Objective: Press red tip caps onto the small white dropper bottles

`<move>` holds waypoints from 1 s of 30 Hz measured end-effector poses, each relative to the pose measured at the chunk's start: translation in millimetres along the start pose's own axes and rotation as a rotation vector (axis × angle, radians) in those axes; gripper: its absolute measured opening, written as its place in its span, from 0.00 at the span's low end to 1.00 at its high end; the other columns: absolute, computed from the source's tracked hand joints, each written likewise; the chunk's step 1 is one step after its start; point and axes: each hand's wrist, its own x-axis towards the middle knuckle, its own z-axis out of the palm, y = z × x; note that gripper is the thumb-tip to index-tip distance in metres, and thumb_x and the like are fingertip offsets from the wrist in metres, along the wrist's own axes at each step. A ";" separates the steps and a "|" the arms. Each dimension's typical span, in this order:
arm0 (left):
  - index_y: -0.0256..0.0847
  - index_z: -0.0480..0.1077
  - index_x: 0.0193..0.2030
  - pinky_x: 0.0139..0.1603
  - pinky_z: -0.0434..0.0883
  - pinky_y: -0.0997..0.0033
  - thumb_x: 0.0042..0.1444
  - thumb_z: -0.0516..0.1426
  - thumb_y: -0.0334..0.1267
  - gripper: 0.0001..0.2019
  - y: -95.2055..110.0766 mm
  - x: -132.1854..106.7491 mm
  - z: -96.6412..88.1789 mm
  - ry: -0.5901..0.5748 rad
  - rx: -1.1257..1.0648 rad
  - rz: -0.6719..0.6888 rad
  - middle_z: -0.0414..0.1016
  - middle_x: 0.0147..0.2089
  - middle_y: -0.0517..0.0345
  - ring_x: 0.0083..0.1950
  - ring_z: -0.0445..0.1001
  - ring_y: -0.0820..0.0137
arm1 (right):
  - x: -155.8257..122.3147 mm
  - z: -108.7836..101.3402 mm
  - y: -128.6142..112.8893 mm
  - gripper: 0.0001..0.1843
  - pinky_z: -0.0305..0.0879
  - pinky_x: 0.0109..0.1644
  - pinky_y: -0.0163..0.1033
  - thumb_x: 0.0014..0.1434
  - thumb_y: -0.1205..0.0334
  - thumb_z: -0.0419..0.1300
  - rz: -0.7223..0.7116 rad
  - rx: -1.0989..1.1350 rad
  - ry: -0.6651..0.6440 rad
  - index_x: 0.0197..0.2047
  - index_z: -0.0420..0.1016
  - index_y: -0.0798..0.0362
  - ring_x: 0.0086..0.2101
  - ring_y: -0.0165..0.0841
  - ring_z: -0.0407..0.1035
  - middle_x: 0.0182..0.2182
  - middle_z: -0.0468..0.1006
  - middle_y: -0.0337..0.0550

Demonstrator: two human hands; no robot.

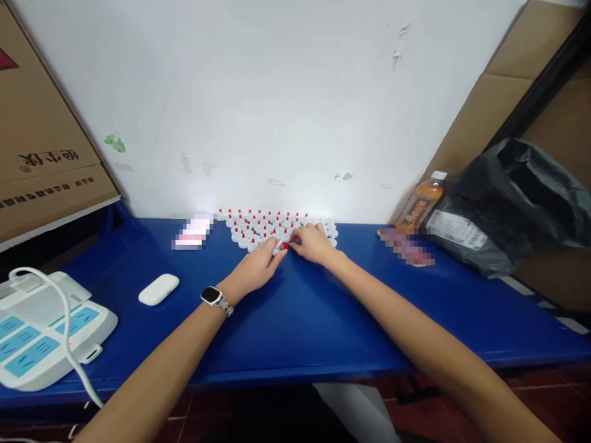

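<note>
Rows of round white caps, many topped with a small red tip, stand together on the blue table against the white wall. My left hand is at the front of the group, its thumb and fingers closed on a white cap. My right hand is beside it, thumb and forefinger pinched at small red tips between the two hands. Several caps on the right side, partly behind my right hand, show no red tip. My fingers hide part of the front rows.
On the table's left lie a white power strip with a cable, a white earbud case and a blurred flat item. To the right are a drink bottle, a black plastic bag and another blurred item. Cardboard boxes flank the table.
</note>
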 end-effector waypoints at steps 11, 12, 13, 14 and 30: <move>0.43 0.60 0.40 0.40 0.66 0.64 0.69 0.44 0.52 0.16 -0.4 0.3 -1.3 0.005 -0.038 0.007 0.70 0.40 0.54 0.41 0.71 0.64 | -18.2 -4.2 -3.4 0.05 0.66 0.42 0.38 0.60 0.64 0.60 0.060 0.709 0.209 0.38 0.77 0.54 0.34 0.33 0.74 0.34 0.82 0.44; 0.42 0.60 0.40 0.40 0.66 0.64 0.69 0.44 0.52 0.16 -0.2 0.4 -1.1 0.004 -0.039 0.008 0.70 0.39 0.55 0.41 0.71 0.64 | -21.6 -4.0 -4.5 0.07 0.66 0.40 0.37 0.60 0.62 0.60 0.062 0.779 0.221 0.38 0.78 0.54 0.34 0.33 0.75 0.34 0.82 0.43; 0.43 0.60 0.40 0.40 0.66 0.64 0.69 0.44 0.52 0.16 0.2 0.3 -0.9 0.003 -0.039 0.010 0.70 0.39 0.55 0.40 0.71 0.64 | -24.7 -3.2 -6.1 0.08 0.66 0.40 0.37 0.60 0.60 0.60 0.060 0.829 0.232 0.38 0.79 0.54 0.34 0.33 0.75 0.33 0.82 0.43; 0.43 0.60 0.41 0.40 0.66 0.64 0.70 0.44 0.52 0.15 0.9 0.1 -0.7 0.001 -0.038 0.013 0.70 0.39 0.55 0.40 0.71 0.64 | -27.3 -2.1 -7.9 0.09 0.67 0.40 0.37 0.61 0.58 0.60 0.055 0.873 0.239 0.38 0.79 0.54 0.33 0.33 0.75 0.32 0.82 0.42; 0.42 0.63 0.47 0.46 0.70 0.60 0.70 0.43 0.49 0.15 7.7 -3.2 1.8 -0.037 0.009 0.055 0.73 0.46 0.50 0.46 0.73 0.61 | -32.0 -1.3 -23.4 0.19 0.71 0.42 0.39 0.47 0.45 0.72 0.102 1.332 0.176 0.30 0.79 0.53 0.30 0.31 0.74 0.27 0.81 0.40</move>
